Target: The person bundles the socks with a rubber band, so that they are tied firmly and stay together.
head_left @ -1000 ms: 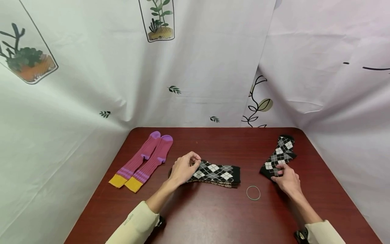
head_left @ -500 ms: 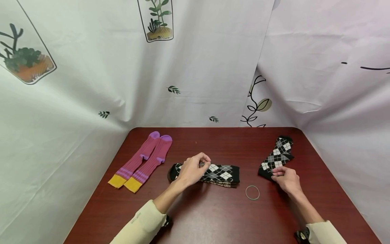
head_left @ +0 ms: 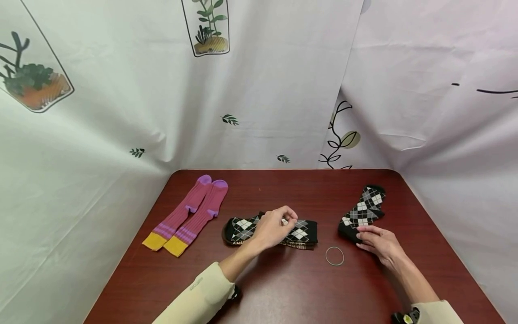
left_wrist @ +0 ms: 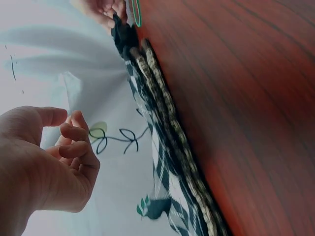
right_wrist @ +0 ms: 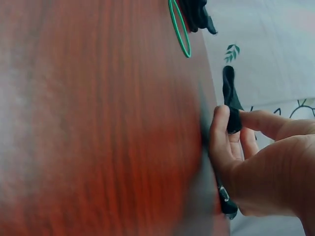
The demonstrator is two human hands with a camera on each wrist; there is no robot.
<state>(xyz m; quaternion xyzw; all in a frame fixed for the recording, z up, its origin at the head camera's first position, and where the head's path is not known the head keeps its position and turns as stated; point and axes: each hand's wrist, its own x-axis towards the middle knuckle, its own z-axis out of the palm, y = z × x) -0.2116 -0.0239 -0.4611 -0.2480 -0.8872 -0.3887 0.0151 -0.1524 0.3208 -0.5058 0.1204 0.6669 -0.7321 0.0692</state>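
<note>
My right hand (head_left: 380,245) pinches the black cuff of an argyle sock (head_left: 361,211) between thumb and fingers at the right of the table. In the right wrist view the dark cuff (right_wrist: 234,120) is raised off the tabletop. My left hand (head_left: 275,227) hovers over a flat stack of socks (head_left: 243,228) in the middle, holding nothing. Black, white and grey argyle tops this stack, with brown patterned layers (left_wrist: 170,110) beneath, seen edge-on in the left wrist view. The left fingers curl loosely, thumb near the index finger, and hide part of the stack.
A thin green rubber band (head_left: 334,256) lies between the stack and the right hand. Two pink socks with yellow cuffs (head_left: 194,211) lie side by side at the left. White printed cloth (head_left: 283,90) hangs behind the dark red table (head_left: 299,288).
My left hand has moved right along the stack. The right hand has taken hold of the sock's cuff and drawn the sock slightly towards me and left.
</note>
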